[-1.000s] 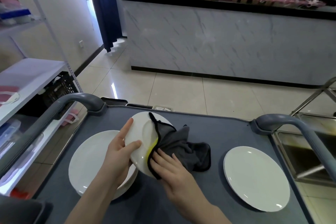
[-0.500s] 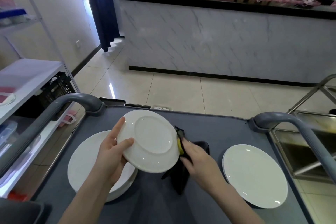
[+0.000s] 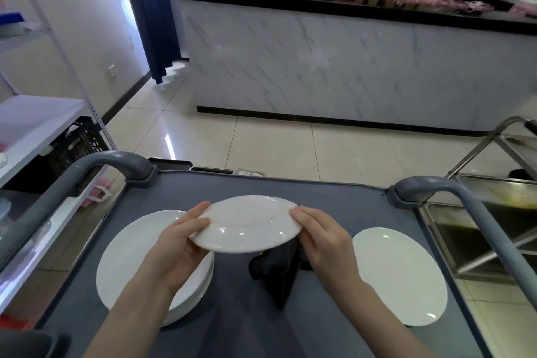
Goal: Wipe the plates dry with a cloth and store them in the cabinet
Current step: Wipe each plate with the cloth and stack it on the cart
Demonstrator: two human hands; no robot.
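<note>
Plate held bottom-up over the cloth, mid-drying

Both hands carry the held plate (image 3: pixel 247 224) just above the cloth (image 3: pixel 276 276), underside facing up: the left hand (image 3: pixel 180 238) curls round its left rim with the thumb on top, and the right hand (image 3: pixel 325 238) pinches the right rim. I cannot tell whether the right hand also grips the cloth or the cloth merely lies bunched on the cart (image 3: pixel 334 200). This looks like the wiping step, with the underside probably next, so the right hand would need to gather the cloth while the left steadies the plate. No cabinet is in view. Count: one cloth, one held plate, one single plate (image 3: pixel 398 273) right of the cloth, and a stack of plates (image 3: pixel 136 259) left of it, number unclear
</note>
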